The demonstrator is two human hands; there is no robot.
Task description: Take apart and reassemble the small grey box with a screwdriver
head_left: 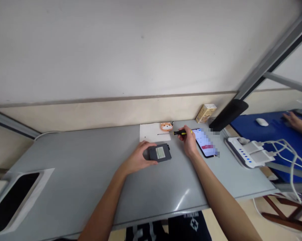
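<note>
A dark rectangular device with a pale label rests on the grey table. My left hand grips its left end between thumb and fingers. My right hand is closed round the black and yellow handle of a screwdriver, whose thin shaft points left over a sheet of white paper. A small dark speck lies on that paper. At the paper's back right corner sits an orange and white animal-faced object. Just right of my right hand lies a lit phone.
A yellowish carton and a black cylindrical object stand at the back right. A power strip with plugs and white cables is at the right edge. A dark tablet-like object lies far left. Another person's hand rests beyond, near a white mouse.
</note>
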